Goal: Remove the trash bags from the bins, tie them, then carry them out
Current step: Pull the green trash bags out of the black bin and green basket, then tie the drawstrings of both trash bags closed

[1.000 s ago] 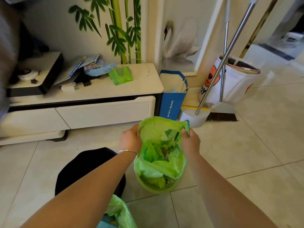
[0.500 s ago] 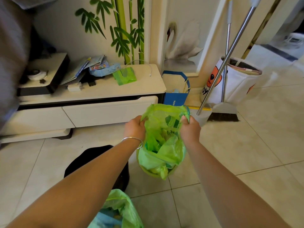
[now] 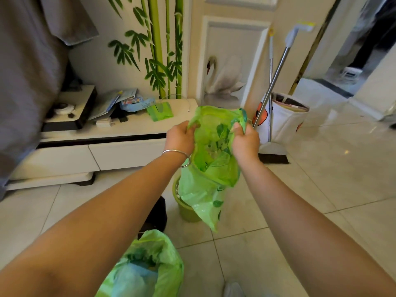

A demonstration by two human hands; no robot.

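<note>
A green trash bag (image 3: pixel 212 168) hangs in the air, mouth open, with waste inside. My left hand (image 3: pixel 181 138) grips the left side of its rim and my right hand (image 3: pixel 245 140) grips the right side. Its tail dangles over a small green bin (image 3: pixel 186 207) on the floor, clear of the inside. A second green trash bag (image 3: pixel 147 266), open and full, sits on the floor at the bottom, under my left forearm. A black bin (image 3: pixel 157 213) stands behind that bag, mostly hidden by my arm.
A low white TV cabinet (image 3: pixel 120 151) with papers and a green packet stands at the left. A broom and dustpan (image 3: pixel 273 146) lean by a white fabric basket (image 3: pixel 285 118) at the right. Tiled floor (image 3: pixel 321 189) stretches right toward a doorway.
Both hands have lifted the green bag upward out of the small green bin; the bin's rim now shows below the bag. The view has tilted up.
</note>
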